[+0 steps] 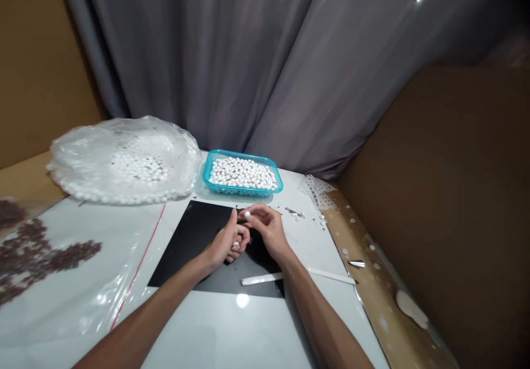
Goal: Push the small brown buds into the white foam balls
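Centre frame, over black sheet [188, 242] on desk [232, 330]: right hand [267, 228] pinches white bead [247, 213] at its fingertips. Left hand [229, 242] is curled shut, touching the right.

- Teal tray [207, 167] of beads just behind the hands.
- Clear bag [124, 159] of beads, upper left.
- White strip [259, 279] runs under the right forearm.
- Zip bag [45, 253] with brown bits, left edge.
- Lace scrap [317, 188], right.

Shows a smooth, glossy white table [232, 330] with a matt black sheet [190, 236] at its middle. Holds matt white foam-like beads [242, 173] in a translucent turquoise plastic tray [242, 191] at the far edge, beside a crinkled, shiny clear plastic bag [124, 159]. Ends in matt brown cardboard [372, 292] along the right edge, backed by a soft grey cloth curtain [248, 71].
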`<state>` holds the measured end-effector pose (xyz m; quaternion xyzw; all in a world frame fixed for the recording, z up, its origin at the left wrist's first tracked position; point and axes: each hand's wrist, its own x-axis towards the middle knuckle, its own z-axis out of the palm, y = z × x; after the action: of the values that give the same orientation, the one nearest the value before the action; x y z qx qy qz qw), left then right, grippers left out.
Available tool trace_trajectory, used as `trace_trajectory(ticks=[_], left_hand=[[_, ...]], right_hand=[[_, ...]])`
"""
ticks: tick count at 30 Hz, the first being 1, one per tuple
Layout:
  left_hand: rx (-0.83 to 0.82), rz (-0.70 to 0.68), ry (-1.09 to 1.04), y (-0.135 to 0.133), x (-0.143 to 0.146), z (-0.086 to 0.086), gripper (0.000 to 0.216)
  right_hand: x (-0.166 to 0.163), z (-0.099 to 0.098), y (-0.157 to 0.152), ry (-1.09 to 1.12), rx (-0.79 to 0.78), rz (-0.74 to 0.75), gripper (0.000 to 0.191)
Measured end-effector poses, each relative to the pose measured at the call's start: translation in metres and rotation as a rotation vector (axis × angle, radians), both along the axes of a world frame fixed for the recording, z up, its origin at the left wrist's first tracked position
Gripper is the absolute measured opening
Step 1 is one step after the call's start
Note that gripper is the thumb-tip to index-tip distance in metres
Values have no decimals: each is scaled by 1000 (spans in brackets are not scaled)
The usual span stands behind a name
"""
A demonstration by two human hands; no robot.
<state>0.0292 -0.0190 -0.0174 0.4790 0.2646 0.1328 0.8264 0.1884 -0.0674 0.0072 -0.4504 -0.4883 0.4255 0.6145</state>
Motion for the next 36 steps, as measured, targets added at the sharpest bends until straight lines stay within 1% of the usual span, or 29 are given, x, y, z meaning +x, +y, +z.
trace_trajectory(ticks=[2, 4, 8, 10, 13, 15, 17, 19, 23, 28, 32, 34, 36], left_hand=[[-63, 2, -30, 3, 0, 0, 84], [-120, 27, -58, 7, -2, 3, 82], [-208, 138, -140, 16, -8, 11, 71], [-237, 270, -206, 19, -10, 13, 61], [-241, 586, -303, 22, -12, 14, 41], [-221, 767, -361, 24, -14, 14, 29], [-195, 873, -400, 26, -16, 13, 24], [-152, 936, -404, 27, -18, 12, 21], [-37, 1018, -361, 27, -18, 9, 18], [33, 1005, -324, 29, -15, 4, 17], [23, 996, -311, 31, -12, 0, 16], [23, 985, -318, 30, -11, -1, 16], [28, 978, -324, 29, -11, 1, 15]], right_hand=[[9, 0, 4, 52, -17, -78, 32], [21, -2, 10, 68, -3, -178, 35], [43, -4, 21, 1, 32, -284, 49], [54, -4, 25, -95, 40, -317, 47], [70, 2, 33, -268, 67, -379, 35], [81, 9, 39, -389, 95, -435, 31], [92, 16, 47, -514, 127, -486, 29], [102, 21, 55, -632, 147, -525, 29], [119, 21, 68, -865, 133, -547, 28], [130, 10, 71, -1046, 150, -516, 30], [124, 10, 63, -1131, 198, -475, 34], [114, 13, 56, -1127, 229, -493, 36], [99, 15, 46, -1094, 255, -543, 34]])
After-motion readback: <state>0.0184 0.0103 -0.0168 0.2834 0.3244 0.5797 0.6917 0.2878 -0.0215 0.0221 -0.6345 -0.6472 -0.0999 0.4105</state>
